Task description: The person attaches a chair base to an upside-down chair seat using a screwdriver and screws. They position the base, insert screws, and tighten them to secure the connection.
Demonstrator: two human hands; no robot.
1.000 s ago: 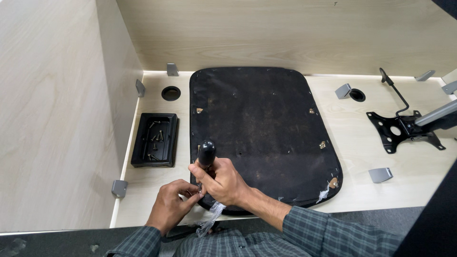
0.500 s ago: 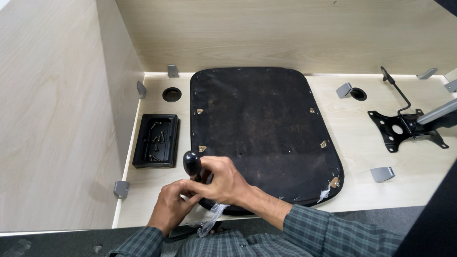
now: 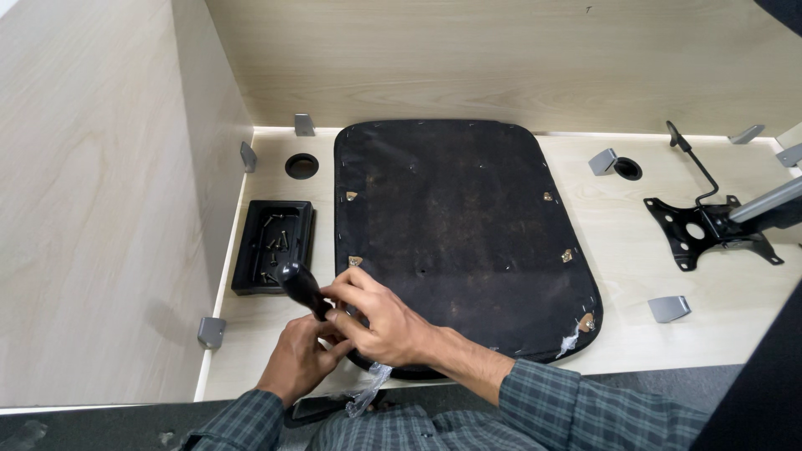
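Both hands [image 3: 347, 334] grip a black handle [image 3: 302, 289] beside the black screw tray [image 3: 273, 246].

Pale desk [image 3: 468, 351]; black seat pan [image 3: 455, 242]; screw tray [image 3: 274, 245]; bracket [image 3: 708, 227]

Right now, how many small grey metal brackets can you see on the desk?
7: back-left, left wall, front-left, beside the right cable hole, front-right, and two at the far right edge. The seat base may hide others.
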